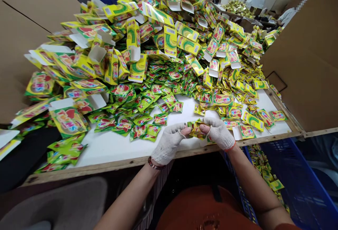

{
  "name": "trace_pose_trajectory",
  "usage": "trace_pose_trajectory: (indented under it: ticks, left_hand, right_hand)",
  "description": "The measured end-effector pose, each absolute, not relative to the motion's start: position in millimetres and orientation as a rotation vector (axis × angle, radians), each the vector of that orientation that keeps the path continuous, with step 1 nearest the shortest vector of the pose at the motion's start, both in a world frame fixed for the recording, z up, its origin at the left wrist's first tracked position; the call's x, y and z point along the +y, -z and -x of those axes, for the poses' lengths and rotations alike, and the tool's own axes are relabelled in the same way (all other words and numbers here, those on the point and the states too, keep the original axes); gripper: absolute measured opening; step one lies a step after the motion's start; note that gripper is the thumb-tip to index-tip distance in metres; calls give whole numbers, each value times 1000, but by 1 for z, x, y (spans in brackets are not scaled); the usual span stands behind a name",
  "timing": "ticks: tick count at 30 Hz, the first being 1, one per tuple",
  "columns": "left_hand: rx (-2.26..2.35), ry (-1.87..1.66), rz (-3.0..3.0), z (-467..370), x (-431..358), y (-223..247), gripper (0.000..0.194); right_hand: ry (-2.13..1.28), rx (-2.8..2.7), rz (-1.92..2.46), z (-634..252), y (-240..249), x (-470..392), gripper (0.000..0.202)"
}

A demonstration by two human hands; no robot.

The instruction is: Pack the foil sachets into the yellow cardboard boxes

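Observation:
In white knit gloves with bare thumb tips, both my hands meet above the front of the white tabletop. My left hand [168,142] is closed, its thumb pressing the left end of some small green-and-yellow sachets [195,131]. On their other end my right hand [218,132] is closed too, thumb on top. How many sachets are held is hard to make out. Left of my hands lie many loose green sachets [146,131] with watermelon pictures. To the right are yellow sachets [233,112] and an open-ended small carton [246,131].
A high heap of yellow-green cartons [133,34] covers the table's back. Brown cardboard walls [303,57] flank it. A wooden edge [111,168] runs along the front. Below right stands a blue crate [303,184] holding packets. Another person's arm [286,18] shows at back right.

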State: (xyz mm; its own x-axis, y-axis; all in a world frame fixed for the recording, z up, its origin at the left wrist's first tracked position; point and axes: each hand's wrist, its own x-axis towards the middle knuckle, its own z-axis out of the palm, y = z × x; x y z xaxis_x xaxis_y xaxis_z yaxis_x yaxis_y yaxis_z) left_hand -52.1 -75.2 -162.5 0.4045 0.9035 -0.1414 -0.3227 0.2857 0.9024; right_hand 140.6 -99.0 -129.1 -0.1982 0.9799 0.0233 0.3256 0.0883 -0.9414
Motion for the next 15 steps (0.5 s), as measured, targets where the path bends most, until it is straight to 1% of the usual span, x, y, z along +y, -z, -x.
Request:
trace_pose_trajectory:
  ticks: [3,5,7,10,13,15]
  left_hand:
    - [703,-745,-1036,57,-74,154,35]
    - [740,-708,-1131,59,-73,151,35]
    - [792,-747,-1182,58,-74,151,36]
    - [865,-877,-1100,53,-77,155,39]
    - [922,-951,-1074,48,-81,157,39]
    - [913,-939,-1083,46,-82,156,40]
  right_hand:
    - [-1144,-1821,1274,-142,123,-100,40]
    - [-1104,-1918,1249,-143,119,-100,39]
    - [-991,-1900,1268,-144,119,-98,37]
    - [-865,-1762,1313,-144,122,-97,36]
    - [-946,-1734,1335,-145,124,-98,41]
    - [-985,-1744,1385,-146,125,-98,43]
